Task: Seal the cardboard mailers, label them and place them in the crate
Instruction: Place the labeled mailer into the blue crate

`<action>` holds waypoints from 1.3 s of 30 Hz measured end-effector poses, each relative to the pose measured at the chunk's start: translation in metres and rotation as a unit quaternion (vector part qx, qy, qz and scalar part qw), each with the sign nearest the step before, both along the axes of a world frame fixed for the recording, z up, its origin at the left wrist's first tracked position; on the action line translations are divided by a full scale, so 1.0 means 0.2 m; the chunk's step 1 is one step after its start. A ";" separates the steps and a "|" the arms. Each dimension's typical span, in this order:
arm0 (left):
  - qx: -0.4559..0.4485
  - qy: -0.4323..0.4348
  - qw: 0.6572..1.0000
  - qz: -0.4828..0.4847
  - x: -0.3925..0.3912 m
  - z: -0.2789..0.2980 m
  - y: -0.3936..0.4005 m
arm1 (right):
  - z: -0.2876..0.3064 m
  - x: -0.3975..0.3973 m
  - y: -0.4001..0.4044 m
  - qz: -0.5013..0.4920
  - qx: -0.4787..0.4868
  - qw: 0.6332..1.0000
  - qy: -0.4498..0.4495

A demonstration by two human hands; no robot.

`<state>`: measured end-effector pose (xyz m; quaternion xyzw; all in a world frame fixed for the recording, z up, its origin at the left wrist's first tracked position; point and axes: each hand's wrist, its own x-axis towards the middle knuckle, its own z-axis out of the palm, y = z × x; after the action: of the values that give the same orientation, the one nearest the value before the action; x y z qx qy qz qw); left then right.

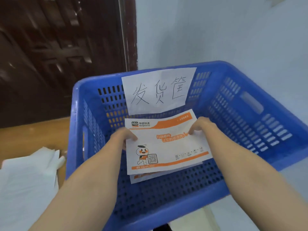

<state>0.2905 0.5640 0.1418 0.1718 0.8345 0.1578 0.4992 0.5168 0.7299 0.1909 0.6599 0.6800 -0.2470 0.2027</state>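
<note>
A blue slotted plastic crate (183, 197) fills most of the view, set against a pale wall (216, 30) with a dark wooden door (58, 55) to its left. A white paper sign (158, 90) with three handwritten characters hangs on the inside of the crate's far wall. To the left of the crate, a heap of white sheets or bags (28, 177) lies on the wooden desk (33, 137); the picture is too soft there to say which they are.

Inside the crate, a white and orange mailer (166, 147) with an express logo, a cartoon figure and a QR code lies face up over the perforated floor. Beneath it the edge of a second mailer (143, 178) shows at the near side, and another orange-banded edge (158, 120) sticks out at the far side.

Both forearms reach down over the crate's near rim. The left hand (123, 137) grips the top mailer's left edge, its fingers curled over the paper. The right hand (201, 125) pinches the mailer near its upper right, fingertips bent down onto the printed face. The two hands are well apart, one on either side of the orange slogan.
</note>
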 end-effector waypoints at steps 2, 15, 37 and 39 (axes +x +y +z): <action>0.004 -0.003 0.999 0.040 0.00 -0.08 -0.01 | -0.07 -0.02 0.06 0.019 -0.020 1.000 -0.005; -0.039 0.117 0.987 0.100 0.08 -0.43 -0.04 | -0.52 -0.02 0.26 0.034 -0.109 0.993 -0.005; -0.155 0.061 0.986 0.009 0.09 -0.34 0.04 | -0.46 -0.11 0.30 0.133 -0.124 0.982 -0.053; -0.161 0.044 0.986 -0.004 0.08 -0.21 0.09 | -0.35 -0.16 0.32 0.163 -0.137 0.976 -0.037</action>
<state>0.3069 0.5812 0.0995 0.0993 0.8695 0.0117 0.4838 0.4848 0.7936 0.1201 0.5147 0.7303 -0.2766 0.3538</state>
